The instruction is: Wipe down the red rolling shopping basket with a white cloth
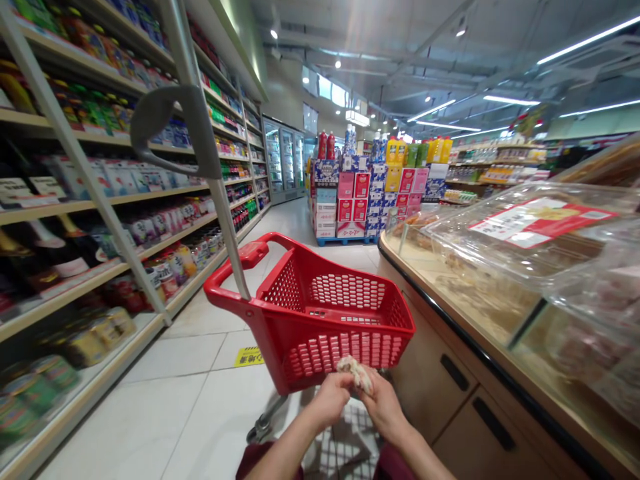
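By red cart (325, 325) — whitish cloth (351, 369) alr. gripped btwn L hand (331, 398) & R hand (384, 403); what's left unclear.

One crumpled item (357, 375), off-white to cream with brownish-pink tints, is bunched into a small, irregular wad. Surface is creased and uneven; material, whether cloth or film, cannot be determined. It is gripped between the fingers of the left hand (331, 398) and the right hand (383, 405), which stand close together and partly cover it. Its longer side slants from upper left down to the right; one end protrudes above the fingers. In view, it overlaps the lower wall of the red basket (273, 327); contact cannot be confirmed.
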### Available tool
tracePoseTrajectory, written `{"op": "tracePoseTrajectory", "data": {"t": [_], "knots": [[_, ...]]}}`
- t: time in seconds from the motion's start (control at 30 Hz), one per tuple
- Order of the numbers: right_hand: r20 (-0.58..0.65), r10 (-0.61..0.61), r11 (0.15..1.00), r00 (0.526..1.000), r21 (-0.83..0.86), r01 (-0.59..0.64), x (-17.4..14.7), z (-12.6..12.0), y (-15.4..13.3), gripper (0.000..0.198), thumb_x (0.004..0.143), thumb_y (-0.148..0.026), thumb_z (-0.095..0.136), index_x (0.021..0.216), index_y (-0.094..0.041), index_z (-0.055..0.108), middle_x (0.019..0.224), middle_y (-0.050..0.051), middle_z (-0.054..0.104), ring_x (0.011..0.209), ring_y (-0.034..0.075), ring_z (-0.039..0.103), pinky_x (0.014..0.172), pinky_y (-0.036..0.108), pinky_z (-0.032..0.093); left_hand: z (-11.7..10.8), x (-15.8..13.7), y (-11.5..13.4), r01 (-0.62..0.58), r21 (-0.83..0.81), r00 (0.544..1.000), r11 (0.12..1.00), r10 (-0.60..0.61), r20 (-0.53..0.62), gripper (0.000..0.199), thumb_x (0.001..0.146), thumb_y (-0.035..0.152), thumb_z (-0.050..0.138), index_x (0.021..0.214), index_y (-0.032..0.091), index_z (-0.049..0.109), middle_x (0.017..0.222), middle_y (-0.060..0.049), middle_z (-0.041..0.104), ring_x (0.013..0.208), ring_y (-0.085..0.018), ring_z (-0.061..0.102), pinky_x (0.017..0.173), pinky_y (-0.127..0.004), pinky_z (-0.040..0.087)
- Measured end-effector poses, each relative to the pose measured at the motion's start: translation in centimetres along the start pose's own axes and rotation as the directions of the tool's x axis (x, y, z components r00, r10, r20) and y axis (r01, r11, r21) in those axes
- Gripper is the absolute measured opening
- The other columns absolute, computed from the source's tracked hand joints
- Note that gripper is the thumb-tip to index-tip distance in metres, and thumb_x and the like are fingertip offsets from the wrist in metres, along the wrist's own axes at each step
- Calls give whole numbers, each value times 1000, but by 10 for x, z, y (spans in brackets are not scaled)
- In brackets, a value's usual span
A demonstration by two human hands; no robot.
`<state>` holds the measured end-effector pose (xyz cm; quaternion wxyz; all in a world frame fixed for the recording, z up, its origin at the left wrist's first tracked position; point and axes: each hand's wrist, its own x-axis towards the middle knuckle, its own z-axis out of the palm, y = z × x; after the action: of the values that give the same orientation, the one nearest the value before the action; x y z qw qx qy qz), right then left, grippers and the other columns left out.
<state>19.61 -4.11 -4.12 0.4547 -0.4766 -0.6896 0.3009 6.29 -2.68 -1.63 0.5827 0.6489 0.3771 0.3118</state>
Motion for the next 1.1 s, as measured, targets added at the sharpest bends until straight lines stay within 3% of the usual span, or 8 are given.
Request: {"op": "tracePoseTrajectory", "data": {"t": [0.2, 0.3, 0.43, 0.5, 0.67, 0.8, 0.93, 1.1], "knots": [[-16, 23, 997, 1000, -67, -24, -6, -7, -2, 22, 77, -24, 48, 90, -19, 65, 87, 6, 67, 78, 18, 62, 71, 28, 49, -2, 11, -19, 87, 154, 974, 984, -52, -219, 30, 57, 7, 40, 72, 17, 64, 70, 1, 64, 75, -15, 57, 78, -29, 42], [-159, -21, 972, 987, -232, -17, -7, -25, 11, 30, 78, -20, 42, 100, -18, 62, 93, 7, 66, 83, 18, 62, 72, 28, 49, -15, 9, -24, 156, 230, 939, 961, -72, -335, 28, 60, 7, 40, 75, 17, 61, 72, 0, 64, 74, -14, 58, 74, -27, 43], [-448, -351, 818, 822, -574, 36, 14, -54, 30, 41, 78, -19, 43, 118, -22, 50, 124, 8, 49, 116, 22, 42, 95, 42, 33, -33, 6, -24, 222, 346, 909, 912, -65, -412, 27, 63, 5, 38, 76, 17, 58, 76, -1, 64, 75, -13, 58, 72, -24, 42], [-400, -467, 703, 789, -709, 57, 23, -57, 43, 41, 78, -15, 42, 117, -25, 50, 127, 7, 46, 122, 22, 35, 98, 46, 26, -36, 5, -21, 236, 413, 907, 880, -46, -420, 29, 63, 3, 38, 79, 18, 57, 80, -1, 65, 79, -12, 58, 74, -23, 41], [-33, -458, 498, 888, -838, 225, -3, -24, 84, 52, 72, 1, 35, 110, -29, 56, 114, 1, 58, 113, 16, 46, 96, 36, 29, -43, -4, -16, 250, 580, 906, 775, 23, -422, 31, 62, 2, 39, 80, 20, 58, 86, 0, 65, 87, -13, 56, 87, -29, 37], [-72, -474, 517, 878, -829, 211, -3, -12, 75, 50, 73, -1, 36, 112, -26, 55, 116, 2, 57, 114, 17, 45, 99, 38, 25, -55, -15, -14, 275, 677, 872, 683, 120, -475, 36, 66, 3, 37, 91, 20, 57, 104, -4, 61, 103, -17, 50, 101, -44, 19], [-204, -540, 577, 816, -796, 182, 31, -11, 42, 42, 78, -7, 39, 113, -25, 53, 120, 4, 53, 122, 21, 35, 101, 46, 18, -62, -19, -14, 219, 864, 835, 453, 372, -407, 43, 68, 5, 37, 106, 17, 52, 120, -8, 53, 113, -20, 43, 103, -49, 14], [-19, -503, 564, 864, -764, 312, 24, 17, 44, 44, 79, -4, 39, 110, -30, 54, 112, 1, 60, 110, 16, 49, 103, 40, 14, -66, -25, -22, 204, 942, 842, 268, 443, -308, 48, 67, 6, 38, 111, 17, 51, 126, -9, 47, 119, -22, 38, 102, -50, 18]]}}
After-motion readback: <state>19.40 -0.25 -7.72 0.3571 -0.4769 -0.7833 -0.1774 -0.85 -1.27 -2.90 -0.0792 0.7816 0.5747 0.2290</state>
